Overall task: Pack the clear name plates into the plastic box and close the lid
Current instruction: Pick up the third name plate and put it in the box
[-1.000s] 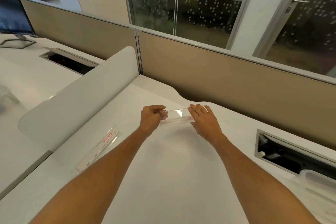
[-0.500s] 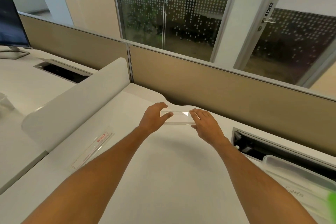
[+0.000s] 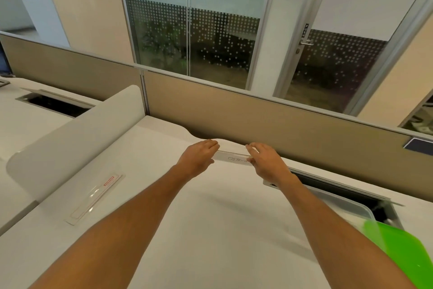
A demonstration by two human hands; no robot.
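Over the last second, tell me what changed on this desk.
Both hands, left hand and right hand, keep gripping the ends of the clear name plate; it has turned, so handwriting on it now shows. The camera swung right, revealing the plastic box and a green lid. The second name plate lies unmoved.

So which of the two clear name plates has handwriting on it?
The name plate held between the left hand and right hand carries handwriting. The other plate, lying untouched on the desk, bears a red label.
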